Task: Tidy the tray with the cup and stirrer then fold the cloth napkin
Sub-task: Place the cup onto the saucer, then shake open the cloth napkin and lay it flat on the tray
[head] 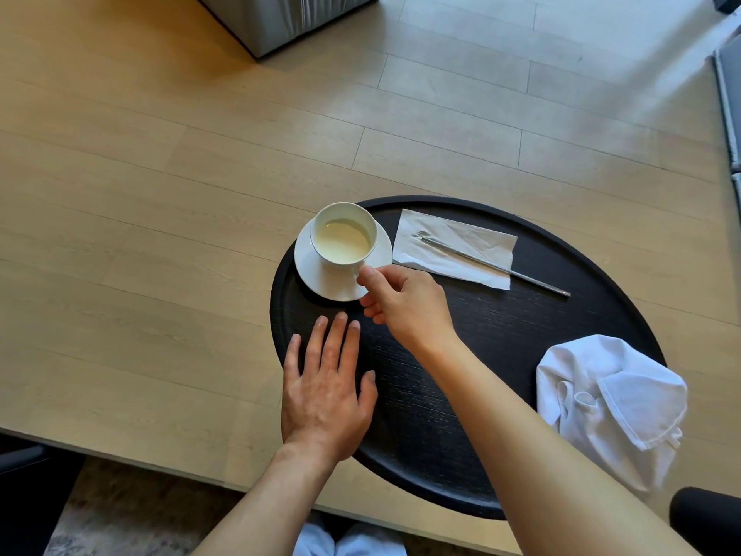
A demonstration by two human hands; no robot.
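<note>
The right hand (401, 300) pinched the handle of the cup (343, 240), which sat on its saucer (320, 280) at the tray's (461, 355) far-left edge; the left hand (326, 389) lay open and flat on the tray. The cup looked fragile and nearly full, so spill-prone; the handle was the proper hold.

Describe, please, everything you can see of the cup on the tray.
The cup is white and glossy, seemingly porcelain, with a thin dark line at its rim. It stands upright on a matching white saucer at the far left of the round black tray, near its edge. It holds a pale, milky yellowish liquid, well below the rim. The right hand pinches it at its near right side, where the handle would be, hiding that part. The left hand lies flat on the tray, apart from it.
</note>
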